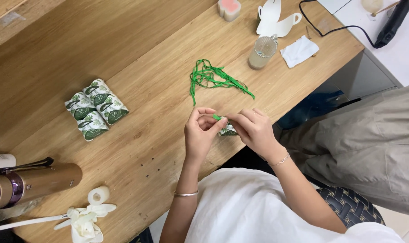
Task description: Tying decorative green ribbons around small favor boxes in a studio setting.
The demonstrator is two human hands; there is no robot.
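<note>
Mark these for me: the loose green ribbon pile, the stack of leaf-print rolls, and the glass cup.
green ribbon pile point(213, 78), head view, on the tangled middle of the strands.
leaf-print rolls point(96, 108), head view, on the centre of the stacked group.
glass cup point(262, 52), head view, on its side wall.

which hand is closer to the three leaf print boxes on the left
Left. The left hand is on the side toward the leaf print boxes, apart from them; the right hand is farther, beyond the left hand.
</note>
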